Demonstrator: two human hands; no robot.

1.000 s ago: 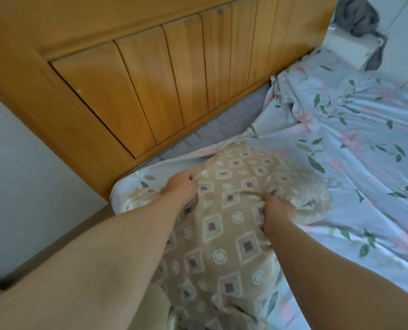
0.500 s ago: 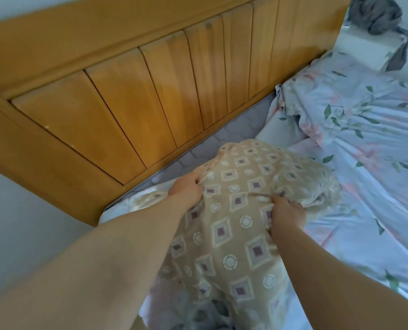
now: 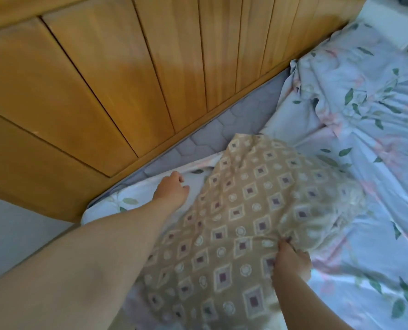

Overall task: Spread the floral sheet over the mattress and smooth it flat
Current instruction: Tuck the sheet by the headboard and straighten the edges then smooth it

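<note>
The slatted honey-coloured wooden headboard (image 3: 126, 79) fills the upper left of the view. Below it, the pale blue floral sheet with green leaves and pink blooms (image 3: 365, 139) lies across most of the bed. It is rumpled and creased, and its top edge sits short of the headboard. A strip of grey quilted mattress (image 3: 253, 115) shows bare between the two, so the spreading step looks only partly done and smoothing has not begun at this end.

A beige diamond-and-circle patterned pillow (image 3: 245, 222) lies on the sheet near the corner and pins the cloth beneath it. The next move probably calls for lifting the pillow clear. Then the sheet's top edge can be drawn up to the headboard to cover the grey strip, and the folds swept out toward the far side.

The left hand (image 3: 172, 191) is just beside the pillow, over the sheet's top edge, with its fingers curled. Whether it pinches the cloth or only rests on it cannot be told. The right hand (image 3: 292, 260) grips a bunch of the pillow's cover at its near right edge.
</note>
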